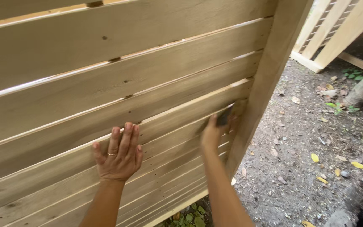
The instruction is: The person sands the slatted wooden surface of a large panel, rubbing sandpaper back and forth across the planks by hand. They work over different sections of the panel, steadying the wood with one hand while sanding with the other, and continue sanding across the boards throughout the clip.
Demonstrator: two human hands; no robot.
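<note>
Wooden slats fill my view, a pale panel [106,84] standing on edge beside its post [269,75]. My left hand [118,155] lies flat against a slat, fingers spread and holding nothing, a ring on one finger. My right hand [215,130] grips a small dark block [224,115], blurred, pressed to a slat just beside the post. Dirt ground [299,159] with fallen leaves lies to the right.

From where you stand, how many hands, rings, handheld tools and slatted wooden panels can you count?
Hands: 2, left hand flat on the near panel, right hand
Rings: 1, ring on the left hand
Handheld tools: 1, dark block
Slatted panels: 2, near one and far panel
Total: 6
</note>
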